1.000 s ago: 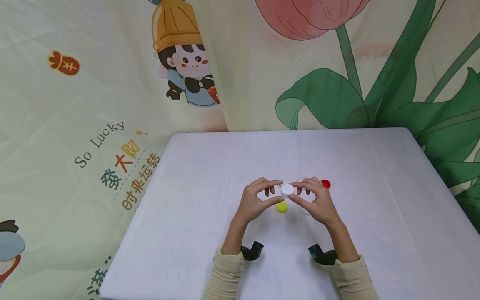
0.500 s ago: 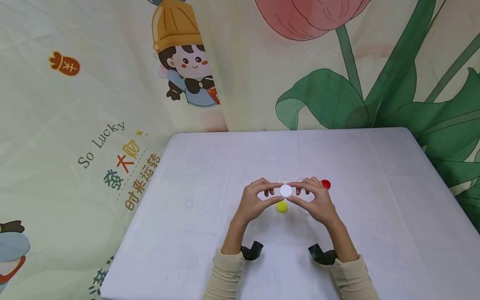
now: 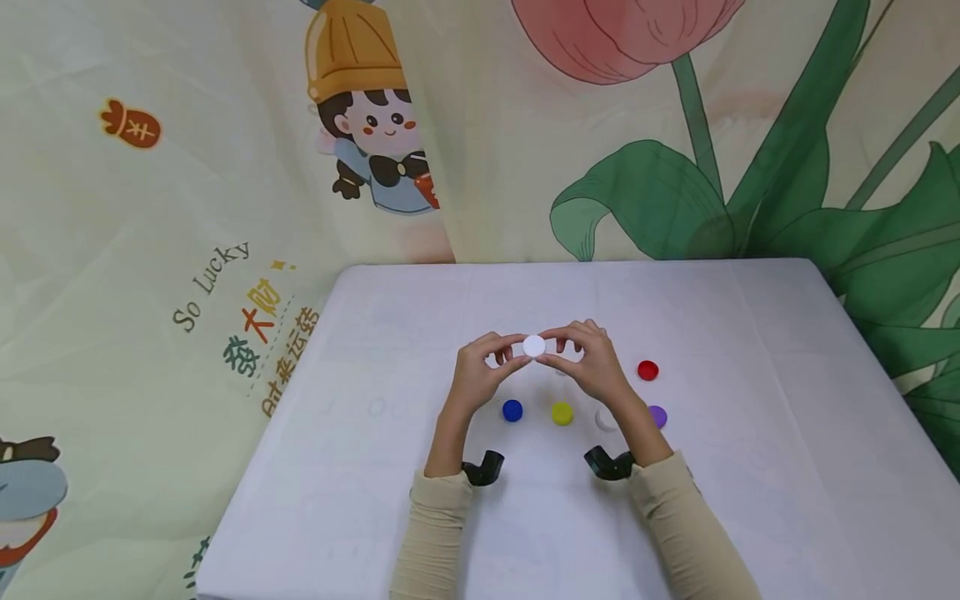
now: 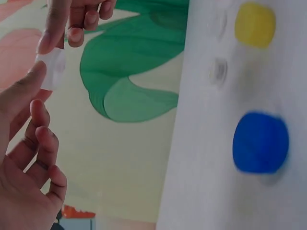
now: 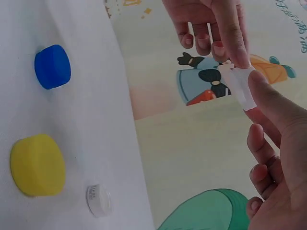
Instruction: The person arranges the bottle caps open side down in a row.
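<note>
Up above the table I hold a small white round disc (image 3: pixel 534 346) between both hands. My left hand (image 3: pixel 477 367) pinches one side of it with thumb and forefinger. From the opposite side my right hand (image 3: pixel 592 364) pinches it the same way. In the right wrist view the white disc (image 5: pixel 243 88) has a thick, smooth side wall, partly covered by the thumbs. The other fingers of both hands are loosely curled behind it. Below the hands, a blue disc (image 3: pixel 512 411) and a yellow disc (image 3: pixel 562 413) lie on the table.
A red disc (image 3: pixel 648 370) lies to the right. Nearer lie a purple disc (image 3: pixel 657 417) and a whitish disc (image 3: pixel 606 419), both partly behind my right forearm. A small pale disc with print (image 5: pixel 98 200) stands near the yellow one. The white-covered table (image 3: pixel 360 500) meets a printed backdrop.
Both hands have moved left and farther from me, carrying the white disc with them. The blue, purple and whitish discs have come into sight, and the red one is fully uncovered.
</note>
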Motion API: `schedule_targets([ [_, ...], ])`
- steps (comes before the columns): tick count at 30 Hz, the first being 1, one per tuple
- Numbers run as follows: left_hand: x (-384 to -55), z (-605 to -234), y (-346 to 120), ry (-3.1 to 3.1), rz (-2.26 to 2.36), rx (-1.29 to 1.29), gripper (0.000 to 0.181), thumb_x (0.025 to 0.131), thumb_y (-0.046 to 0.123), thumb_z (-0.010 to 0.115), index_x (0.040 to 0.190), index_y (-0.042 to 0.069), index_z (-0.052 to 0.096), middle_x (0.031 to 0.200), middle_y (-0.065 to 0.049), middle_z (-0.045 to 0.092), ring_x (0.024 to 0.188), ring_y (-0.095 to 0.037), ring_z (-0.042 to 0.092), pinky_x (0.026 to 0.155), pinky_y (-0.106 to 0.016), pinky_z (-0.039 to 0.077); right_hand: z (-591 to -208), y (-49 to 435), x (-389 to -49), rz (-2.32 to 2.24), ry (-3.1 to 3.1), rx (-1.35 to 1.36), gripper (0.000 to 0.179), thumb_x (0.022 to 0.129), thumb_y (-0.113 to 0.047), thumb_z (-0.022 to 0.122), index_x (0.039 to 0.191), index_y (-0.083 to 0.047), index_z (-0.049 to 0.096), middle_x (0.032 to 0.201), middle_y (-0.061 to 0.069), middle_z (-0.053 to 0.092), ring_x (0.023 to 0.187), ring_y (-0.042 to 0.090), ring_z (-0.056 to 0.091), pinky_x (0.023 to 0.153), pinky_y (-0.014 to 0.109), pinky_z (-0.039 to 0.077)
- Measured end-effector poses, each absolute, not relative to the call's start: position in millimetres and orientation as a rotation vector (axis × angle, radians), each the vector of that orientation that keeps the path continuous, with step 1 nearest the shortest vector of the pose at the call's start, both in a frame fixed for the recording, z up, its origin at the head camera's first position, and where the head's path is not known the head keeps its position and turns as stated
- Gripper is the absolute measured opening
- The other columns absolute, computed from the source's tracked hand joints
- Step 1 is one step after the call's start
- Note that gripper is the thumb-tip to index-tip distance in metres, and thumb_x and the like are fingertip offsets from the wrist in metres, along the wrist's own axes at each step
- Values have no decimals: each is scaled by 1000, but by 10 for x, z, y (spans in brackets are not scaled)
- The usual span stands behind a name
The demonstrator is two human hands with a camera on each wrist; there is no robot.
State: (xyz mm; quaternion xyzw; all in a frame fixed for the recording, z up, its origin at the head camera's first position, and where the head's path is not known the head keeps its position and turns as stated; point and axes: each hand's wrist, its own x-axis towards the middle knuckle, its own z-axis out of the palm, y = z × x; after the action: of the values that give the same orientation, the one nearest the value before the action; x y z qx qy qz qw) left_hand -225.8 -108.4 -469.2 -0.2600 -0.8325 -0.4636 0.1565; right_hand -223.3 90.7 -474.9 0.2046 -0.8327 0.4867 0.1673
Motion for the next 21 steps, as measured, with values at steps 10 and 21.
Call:
schedule_targets([
  [10,-2647,-4941,-1308,-2735,-1111,-548,30,75,30,71,101,16,70,66,3,53,62,-12,46,53,-23,38,-4984,598,-2635,1085,-2691,501,37,72,-39,72,101,-16,68,68,-5,53,73,16,42,67,32,27],
  [21,-2740,-5145,-1286,-2985,-900,-505,29,75,25,72,100,12,70,61,2,54,54,-11,44,51,-22,35,-5234,523,-2743,923,-2947,460,34,71,-39,73,97,-17,71,67,-4,54,71,16,42,67,31,27],
])
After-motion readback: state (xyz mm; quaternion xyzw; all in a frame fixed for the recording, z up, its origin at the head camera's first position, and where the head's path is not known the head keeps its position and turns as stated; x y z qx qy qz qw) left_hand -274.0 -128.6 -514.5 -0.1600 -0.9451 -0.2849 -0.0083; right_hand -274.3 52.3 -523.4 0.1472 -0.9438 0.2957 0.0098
